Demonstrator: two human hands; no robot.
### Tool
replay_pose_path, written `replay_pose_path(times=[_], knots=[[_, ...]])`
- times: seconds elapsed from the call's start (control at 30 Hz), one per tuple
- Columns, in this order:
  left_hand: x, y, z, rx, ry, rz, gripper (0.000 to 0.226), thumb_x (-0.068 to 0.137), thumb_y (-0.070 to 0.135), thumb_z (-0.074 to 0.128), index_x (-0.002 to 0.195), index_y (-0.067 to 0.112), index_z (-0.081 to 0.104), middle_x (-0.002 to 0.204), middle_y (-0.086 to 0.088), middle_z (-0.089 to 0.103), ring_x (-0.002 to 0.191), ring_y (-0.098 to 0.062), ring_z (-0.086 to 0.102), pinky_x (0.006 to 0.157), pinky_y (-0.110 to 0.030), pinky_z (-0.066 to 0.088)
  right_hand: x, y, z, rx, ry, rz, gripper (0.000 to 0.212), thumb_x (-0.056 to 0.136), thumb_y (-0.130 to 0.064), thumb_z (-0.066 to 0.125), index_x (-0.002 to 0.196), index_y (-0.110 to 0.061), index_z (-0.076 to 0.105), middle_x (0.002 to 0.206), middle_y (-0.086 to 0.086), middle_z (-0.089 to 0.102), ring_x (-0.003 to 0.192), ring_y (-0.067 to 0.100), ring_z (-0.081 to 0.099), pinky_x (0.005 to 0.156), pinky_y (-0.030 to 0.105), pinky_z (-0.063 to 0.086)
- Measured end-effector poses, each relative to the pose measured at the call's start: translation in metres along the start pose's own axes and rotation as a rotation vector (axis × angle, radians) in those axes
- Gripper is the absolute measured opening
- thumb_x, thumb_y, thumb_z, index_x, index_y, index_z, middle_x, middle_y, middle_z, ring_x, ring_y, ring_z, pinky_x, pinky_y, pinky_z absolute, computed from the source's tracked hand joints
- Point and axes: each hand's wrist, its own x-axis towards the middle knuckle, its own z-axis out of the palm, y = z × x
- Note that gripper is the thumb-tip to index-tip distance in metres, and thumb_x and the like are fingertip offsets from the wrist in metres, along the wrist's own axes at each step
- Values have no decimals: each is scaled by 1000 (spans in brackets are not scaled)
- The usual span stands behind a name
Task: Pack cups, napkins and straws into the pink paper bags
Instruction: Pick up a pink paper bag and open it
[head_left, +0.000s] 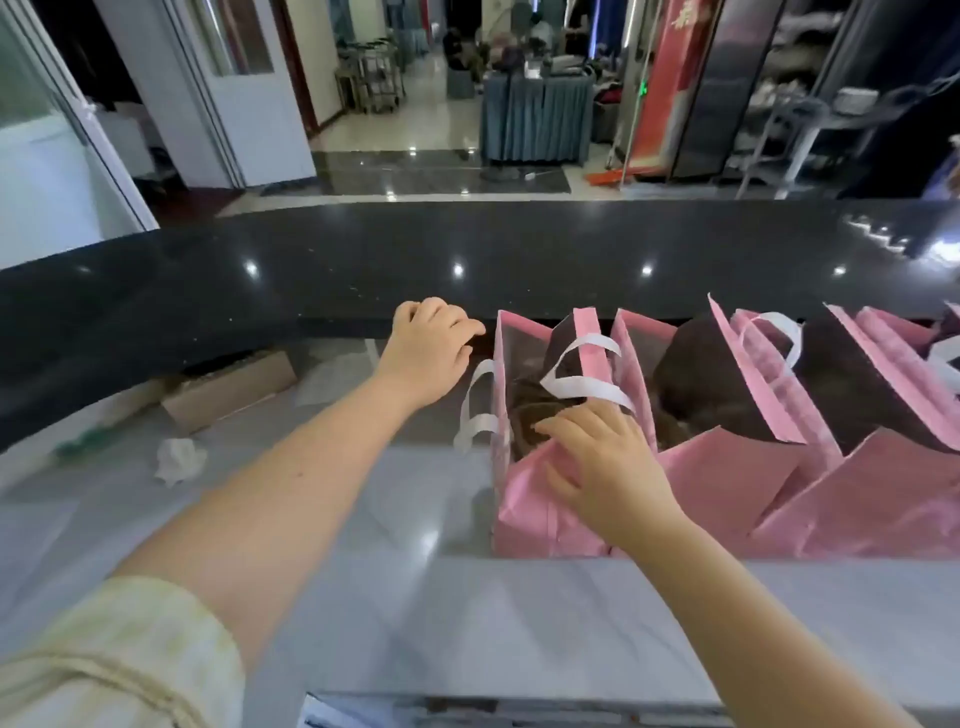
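Right hand (605, 467) pinches the near rim of the leftmost pink bag (524, 519), thumb outside, fingers over the edge. Left hand (428, 348), loosely curled and holding nothing, sits beside that bag's far corner, near the black ledge (311, 270). Grey counter (363, 545) extends leftward. Bag contents are dark, indistinct; neighbouring bags (727, 483) run off-frame rightward.

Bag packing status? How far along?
Looks done: the middle bag and right bag stand open with dark contents; which items, I cannot tell. In hand: the right hand grips the near rim of the leftmost bag, also dark inside; the left hand hovers by the black ledge, holding nothing visible. Left: unclear; no loose cups or straws show.
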Motion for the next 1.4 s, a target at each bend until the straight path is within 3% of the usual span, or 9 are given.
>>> replay_pose_path(times=[0.33, 0.43, 0.6, 0.73, 0.87, 1.0, 1.13, 1.27, 1.4], knots=[[32, -12, 26, -113, -61, 168, 48, 96, 10, 54, 141, 27, 49, 134, -2, 56, 124, -28, 45, 99, -43, 38, -9, -47, 19, -5, 180, 176, 30, 78, -32, 72, 99, -11, 73, 104, 1, 69, 108, 30, 59, 96, 48, 45], [39, -12, 24, -110, -61, 214, 38, 94, 12, 58, 130, 24, 61, 133, -6, 57, 123, -30, 46, 96, -44, 41, -12, -59, 21, 3, 207, 203, 34, 81, -42, 61, 94, -13, 74, 102, -2, 69, 109, 29, 58, 95, 46, 45], [35, -21, 19, -131, -40, 208, 15, 90, 16, 66, 103, 14, 73, 124, -10, 62, 118, -32, 49, 88, -44, 44, -15, -63, 27, -14, 247, 210, 34, 79, -47, 66, 87, -14, 73, 100, -3, 68, 109, 29, 57, 92, 43, 45], [19, -28, 14, -171, -36, 197, 10, 89, 12, 66, 96, 13, 74, 128, -12, 62, 123, -33, 50, 93, -47, 44, -18, -55, 27, -67, 317, 243, 24, 74, -35, 77, 81, -12, 71, 96, 4, 63, 99, 32, 58, 83, 46, 48], [-7, -34, 7, -224, -31, 128, 7, 90, 9, 65, 93, 10, 70, 123, -11, 66, 122, -32, 55, 96, -48, 44, -25, -38, 17, -24, 374, 278, 17, 73, -20, 82, 81, -9, 71, 88, 7, 58, 87, 30, 53, 78, 36, 46], [-43, -30, -2, -311, 64, 42, 7, 86, 2, 67, 89, 7, 70, 107, -10, 66, 93, -32, 62, 78, -42, 50, -33, -26, 10, 147, 268, 357, 13, 79, -16, 76, 89, -10, 70, 92, 1, 62, 88, 24, 56, 68, 30, 47], [-82, -19, -11, -322, 74, -125, 4, 89, 14, 67, 93, 13, 67, 103, -2, 57, 82, -15, 54, 69, -31, 50, -37, -20, 8, 265, 165, 317, 13, 85, -18, 69, 97, -13, 69, 99, -3, 64, 87, 20, 59, 63, 31, 49], [-119, -5, -26, -383, 107, -369, 22, 84, 21, 75, 102, 16, 64, 100, 5, 52, 84, -13, 54, 71, -28, 46, -43, -8, 10, 406, 77, 314, 27, 91, -24, 62, 117, -26, 62, 110, -13, 62, 93, 12, 60, 74, 33, 53], [-152, 11, -44, -361, 154, -507, 27, 79, 13, 79, 103, 12, 67, 94, 4, 51, 79, -13, 53, 73, -28, 46, -45, 4, 13, 547, 26, 366, 31, 92, -29, 58, 123, -33, 58, 94, -24, 62, 87, 7, 62, 73, 25, 48]])
